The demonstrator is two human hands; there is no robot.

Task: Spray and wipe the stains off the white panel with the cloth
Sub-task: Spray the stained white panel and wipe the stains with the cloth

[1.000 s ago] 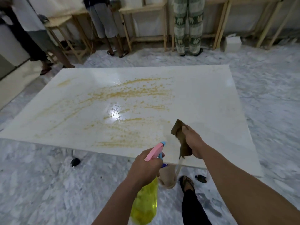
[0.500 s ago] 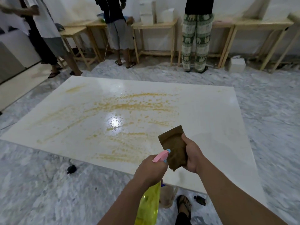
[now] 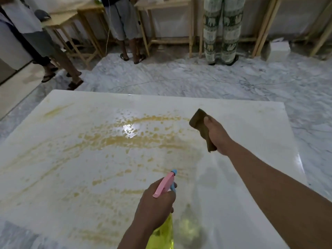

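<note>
A large white panel (image 3: 251, 141) lies low over the marble floor, smeared with yellow-brown stains (image 3: 136, 139) across its left and middle. My left hand (image 3: 154, 205) grips a yellow spray bottle (image 3: 162, 232) with a pink and blue head, held above the panel's near part, nozzle pointing toward the stains. My right hand (image 3: 217, 135) holds a folded brown cloth (image 3: 200, 124) above the panel, to the right of the stains. Whether the cloth touches the surface I cannot tell.
Three people stand beyond the panel: one at far left (image 3: 36, 38), one in grey shorts (image 3: 124, 24), one in patterned trousers (image 3: 222, 29). Wooden tables (image 3: 168, 8) line the back wall. A white box (image 3: 277, 49) sits on the floor at back right.
I have moved closer and over the panel. Both hands have gone forward above it, the cloth hand farther out to the right. The bottle stays gripped.
</note>
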